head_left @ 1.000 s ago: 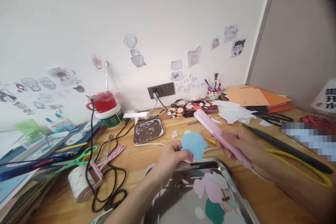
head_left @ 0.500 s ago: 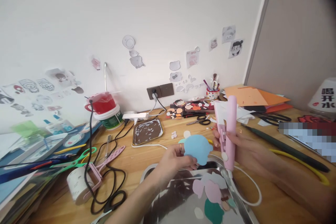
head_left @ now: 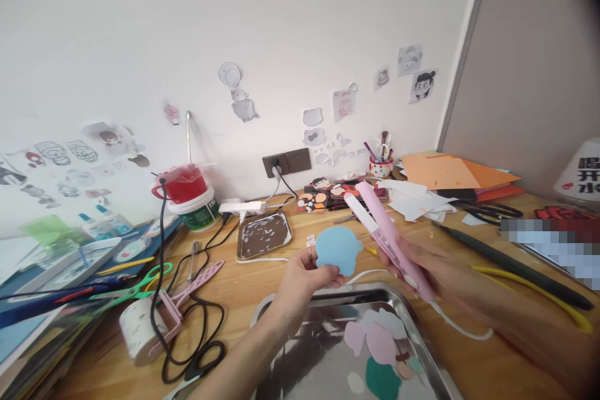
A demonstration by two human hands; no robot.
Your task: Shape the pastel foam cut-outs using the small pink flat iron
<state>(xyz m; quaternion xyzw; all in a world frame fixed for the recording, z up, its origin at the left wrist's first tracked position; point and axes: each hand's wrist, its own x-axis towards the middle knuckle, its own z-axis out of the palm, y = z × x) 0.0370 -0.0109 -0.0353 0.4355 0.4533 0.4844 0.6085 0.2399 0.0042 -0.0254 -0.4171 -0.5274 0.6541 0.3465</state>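
My left hand (head_left: 304,276) pinches the lower left edge of a light blue cutout (head_left: 338,250) above the far edge of a metal tray (head_left: 415,319). To its right, my right hand (head_left: 412,262) is wrapped round a pink flat iron (head_left: 387,225). The iron's two arms are parted, tilted up to the left, and do not touch the cutout. Several shapes lie in the tray, among them a pink one (head_left: 380,345), a dark green one (head_left: 382,378) and a pale one (head_left: 356,382).
Left of the tray are black scissors (head_left: 206,359), a paper roll (head_left: 140,328) and tangled black cable. A brown dish (head_left: 265,235) sits behind. At the right lie a dark green tool (head_left: 510,265) and orange paper (head_left: 440,172).
The blue cutout and my left hand have moved slightly left and up. The flat iron has swung from nearly upright to leaning left, with its arms wider apart.
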